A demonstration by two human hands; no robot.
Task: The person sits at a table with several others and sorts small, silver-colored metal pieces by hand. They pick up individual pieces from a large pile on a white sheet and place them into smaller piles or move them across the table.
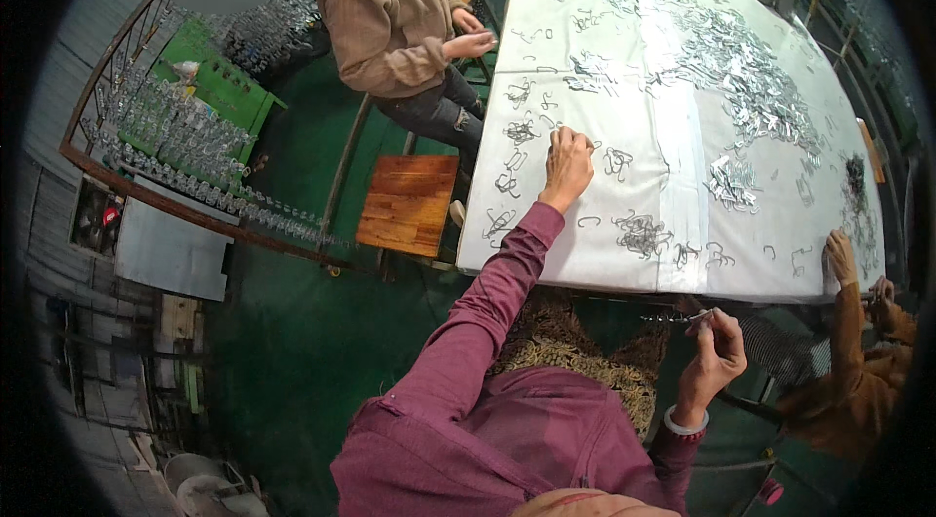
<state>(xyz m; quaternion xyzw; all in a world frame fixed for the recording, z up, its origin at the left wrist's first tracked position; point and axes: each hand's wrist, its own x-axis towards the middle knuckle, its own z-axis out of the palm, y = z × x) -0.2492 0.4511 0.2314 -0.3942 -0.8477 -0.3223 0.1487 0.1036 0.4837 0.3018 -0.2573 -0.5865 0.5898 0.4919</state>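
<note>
My left hand [568, 168] reaches over the white-covered table [624, 268], its fingertips bunched together at the cloth. Whatever they pinch, if anything, is too small to make out. Beside it lie loose bent wire hooks [616, 162], and a tangled pile of wire hooks [640, 234] sits nearer to me. My right hand [715, 361] is raised off the near edge of the table. Between its thumb and fingers is a thin metal piece [665, 319], with small bits along it, pointing left; its exact kind is unclear.
Flat shiny metal pieces [731, 69] spread over the table's far right. A co-worker in a brown top [380, 39] stands at the left edge; another person's hand [840, 259] rests at the right corner. A wooden stool [408, 205] and a rack of hanging clear pieces [185, 142] stand left.
</note>
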